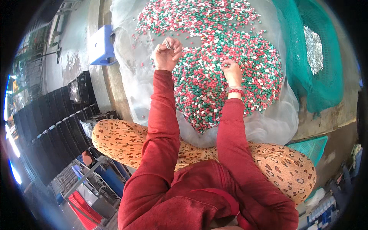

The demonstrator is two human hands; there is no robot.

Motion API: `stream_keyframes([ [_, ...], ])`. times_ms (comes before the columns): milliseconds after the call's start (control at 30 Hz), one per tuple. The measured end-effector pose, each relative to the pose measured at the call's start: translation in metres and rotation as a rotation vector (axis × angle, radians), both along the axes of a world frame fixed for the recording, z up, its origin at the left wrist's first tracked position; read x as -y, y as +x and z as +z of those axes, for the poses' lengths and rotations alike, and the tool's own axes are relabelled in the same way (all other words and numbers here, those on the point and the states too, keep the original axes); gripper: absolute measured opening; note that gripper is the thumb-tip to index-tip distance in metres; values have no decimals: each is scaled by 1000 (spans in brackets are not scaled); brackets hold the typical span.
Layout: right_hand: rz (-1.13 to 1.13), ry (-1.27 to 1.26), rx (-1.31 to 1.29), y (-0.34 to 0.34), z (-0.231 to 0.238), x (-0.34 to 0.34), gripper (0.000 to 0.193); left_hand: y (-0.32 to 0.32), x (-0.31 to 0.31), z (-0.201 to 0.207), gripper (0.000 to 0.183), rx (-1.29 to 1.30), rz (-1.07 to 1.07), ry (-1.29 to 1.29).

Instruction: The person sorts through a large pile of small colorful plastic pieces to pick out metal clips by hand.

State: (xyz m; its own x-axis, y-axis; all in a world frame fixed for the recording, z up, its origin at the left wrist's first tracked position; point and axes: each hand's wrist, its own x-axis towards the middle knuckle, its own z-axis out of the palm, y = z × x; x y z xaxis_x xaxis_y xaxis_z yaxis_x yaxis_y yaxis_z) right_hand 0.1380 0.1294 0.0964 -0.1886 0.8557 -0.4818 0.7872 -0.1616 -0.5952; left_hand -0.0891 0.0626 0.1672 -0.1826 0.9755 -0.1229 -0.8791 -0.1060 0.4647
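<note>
A wide heap of small red, green and white pieces [207, 82], too small to tell their kind, lies on a translucent plastic sheet [132, 76] before me. My left hand [167, 55] is raised at the heap's left edge with curled fingers; something small and greyish shows in them, but I cannot make it out. Over the middle right of the heap, my right hand [233, 73] reaches down with its fingertips pinched together among the pieces. What they hold, if anything, is hidden. A beaded red bracelet [235, 91] circles the right wrist.
Beyond the heap spreads a second patch of the same pieces [199, 15]. A blue and white plastic stool [101, 45] stands left. At right is a green mesh basket [326, 92] with silvery-white pieces [313, 50] in it. Another teal basket [314, 147] sits by my right knee.
</note>
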Motion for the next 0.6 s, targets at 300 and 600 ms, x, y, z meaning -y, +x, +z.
stream_keyframes([
  [300,39,-126,20,4,-20,-2,28,31,-7,5,25,-1323,-206,-641],
  [600,-78,-442,-439,23,19,-11,17,57,-8,-56,19,-2292,-491,-701],
])
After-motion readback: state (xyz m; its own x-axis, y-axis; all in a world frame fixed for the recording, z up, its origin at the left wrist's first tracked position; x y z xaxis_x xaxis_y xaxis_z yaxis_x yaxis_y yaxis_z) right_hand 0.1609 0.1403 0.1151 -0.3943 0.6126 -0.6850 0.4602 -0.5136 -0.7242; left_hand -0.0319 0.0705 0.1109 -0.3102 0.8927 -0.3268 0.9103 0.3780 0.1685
